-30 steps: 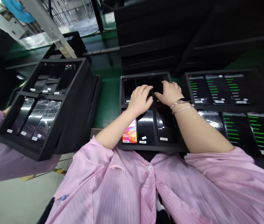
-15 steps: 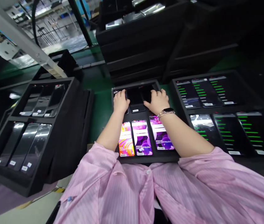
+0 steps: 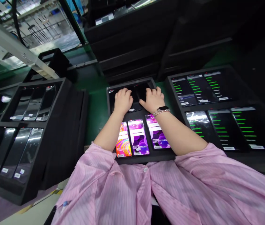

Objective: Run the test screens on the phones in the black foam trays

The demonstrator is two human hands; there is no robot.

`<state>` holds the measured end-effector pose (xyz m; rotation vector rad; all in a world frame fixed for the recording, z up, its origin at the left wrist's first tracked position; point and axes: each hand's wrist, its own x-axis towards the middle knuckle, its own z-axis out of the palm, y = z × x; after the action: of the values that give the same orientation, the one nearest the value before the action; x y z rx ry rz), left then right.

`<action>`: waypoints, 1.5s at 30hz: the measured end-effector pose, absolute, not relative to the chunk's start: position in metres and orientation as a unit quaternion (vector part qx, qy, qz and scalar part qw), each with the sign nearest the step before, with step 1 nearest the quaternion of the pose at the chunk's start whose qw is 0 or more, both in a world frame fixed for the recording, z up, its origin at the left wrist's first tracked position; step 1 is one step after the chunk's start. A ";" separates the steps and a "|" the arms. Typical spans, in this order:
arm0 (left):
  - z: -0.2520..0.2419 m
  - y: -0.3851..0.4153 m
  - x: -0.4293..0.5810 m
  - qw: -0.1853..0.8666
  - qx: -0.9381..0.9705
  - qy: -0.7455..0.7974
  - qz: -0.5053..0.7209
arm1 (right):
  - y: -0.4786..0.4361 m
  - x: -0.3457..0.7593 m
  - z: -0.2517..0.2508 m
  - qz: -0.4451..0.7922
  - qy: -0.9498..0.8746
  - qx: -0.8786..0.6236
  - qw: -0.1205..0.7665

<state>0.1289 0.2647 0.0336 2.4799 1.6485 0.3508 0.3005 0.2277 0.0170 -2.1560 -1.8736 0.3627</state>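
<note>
Two hands lie flat, fingers spread, pinching nothing: left hand (image 3: 123,100) and right hand (image 3: 154,100) press dark phones (image 3: 135,97) in the middle tray's (image 3: 144,158) far row. Those phones run lengthwise away from the person, probably screen-up. Nearer than the grip sit lit phones (image 3: 138,141); green bench (image 3: 97,109) lies open leftward.
</note>
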 end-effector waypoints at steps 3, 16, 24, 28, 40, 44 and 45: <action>0.029 0.261 0.144 0.080 0.860 0.497 0.088 | 0.228 0.301 0.016 0.120 -0.649 -0.740 0.130; 0.018 0.258 0.149 0.006 0.857 0.510 0.077 | 0.228 0.301 0.014 0.115 -0.643 -0.744 0.142; 0.015 0.263 0.139 0.015 0.853 0.491 0.174 | 0.229 0.304 0.010 0.112 -0.643 -0.742 0.157; 0.038 0.235 0.116 0.018 0.841 0.476 0.255 | 0.232 0.309 0.013 0.121 -0.638 -0.728 0.218; 0.026 -0.007 0.003 0.070 0.845 0.491 0.202 | -0.010 0.308 0.024 0.057 -0.829 -0.523 0.189; 0.029 0.019 0.009 0.080 0.817 0.554 0.139 | -0.002 0.305 0.022 0.071 -0.820 -0.559 0.098; 0.032 0.034 0.013 0.081 0.809 0.569 0.125 | 0.014 0.304 0.025 0.075 -0.814 -0.570 0.082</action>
<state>0.0132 0.0345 0.0321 2.4184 1.7004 0.3737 0.3041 0.0139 0.0248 -1.7038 -2.4315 0.2243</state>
